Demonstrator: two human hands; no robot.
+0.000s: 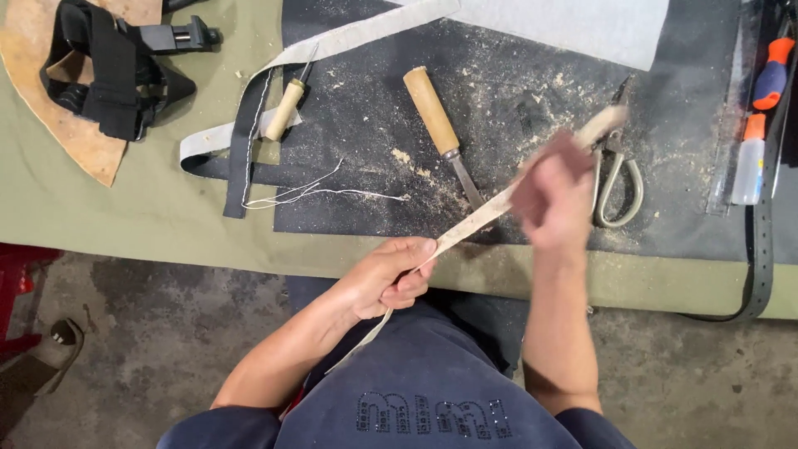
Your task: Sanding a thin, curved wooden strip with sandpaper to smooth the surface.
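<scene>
A: Spotted the pale strip (474, 220) straight away. Ran up from the lap, over the bench edge, out above the black mat (515, 91).

B: Gripped at two places, too. Left hand (389, 281) curled shut, thumb and forefinger pinching the strip flat just off the edge of the olive cloth (125, 224).

A: And the right hand (555, 198)?

B: Blurred. Looked closed round the upper part, with the free end poking out beyond the knuckles. Couldn't tell the exact finger placement.

A: Seemed light, judging by the look of it. Thin, narrow, drooped below the left hand, pulled straight between the two grips.

B: Agreed. Soft and bendy rather than stiff, probably leather or lined fabric. Not fragile. Likely matte enough not to slip.

A: Best taken flat between thumb and finger, then, across the width rather than by the edges?

B: Judged so. Held at two spread points to stop sagging or twisting.

A: Noted the rest of the bench: wooden-handled knife (440, 133) lying just beside the strip's middle, awl (287, 106) farther left, shears (617, 179) close by the right hand.

B: Also loose thread (324, 193) on the mat's left edge, and a dark punched belt (758, 258) hanging off the right side. Sawdust scattered all over the mat.
</scene>
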